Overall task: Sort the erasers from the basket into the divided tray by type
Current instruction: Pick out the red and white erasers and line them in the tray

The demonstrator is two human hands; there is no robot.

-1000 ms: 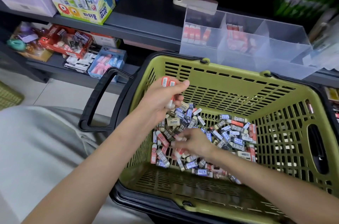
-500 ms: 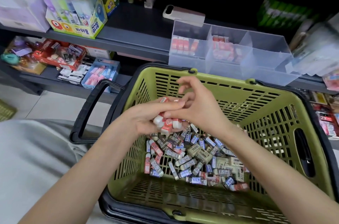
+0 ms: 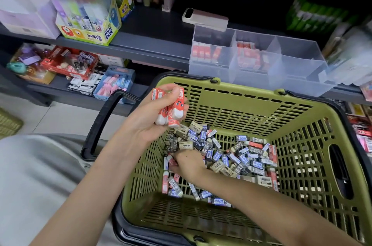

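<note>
Left grip: left hand [image 3: 150, 118] clenched around a bundle of red erasers [image 3: 171, 108], raised over the basket's near-left corner.
Right grip: right hand [image 3: 188, 163] down in the pile, fingers curled; what they pinch, I cannot tell.
Shelf [image 3: 153, 42]: beyond both hands, dark.
Basket [image 3: 251, 100]: green, under both hands.
Divided tray [image 3: 259, 76]: clear, beyond the basket on the shelf, 2 compartments holding red erasers.
Loose erasers [image 3: 237, 157]: heaped around the right hand.

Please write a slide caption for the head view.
Left hand holds red erasers; right hand digs in the green basket.
</note>
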